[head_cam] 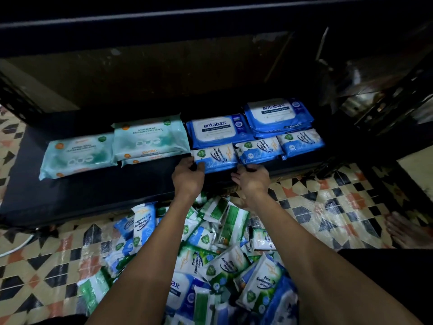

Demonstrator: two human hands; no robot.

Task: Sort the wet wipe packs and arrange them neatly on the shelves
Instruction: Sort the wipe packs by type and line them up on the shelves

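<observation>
On the black bottom shelf (93, 191) lie sorted wipe packs: pale teal fragrance-free packs (150, 139) at left, blue antabax stacks (219, 130) behind, and small blue-and-white packs in a front row. My left hand (187, 175) touches the left end of the nearest small blue pack (214, 157), fingers curled at its edge. My right hand (251, 178) sits at the pack's right end, fingers spread against it. A heap of unsorted blue and green packs (210, 259) covers the floor under my forearms.
An upper shelf board (210, 22) overhangs the dark opening. Black crate-like sides stand at left (16, 99) and right (398, 102). Patterned floor tiles (328, 207) surround the heap. A bare foot (405, 231) rests at the right edge.
</observation>
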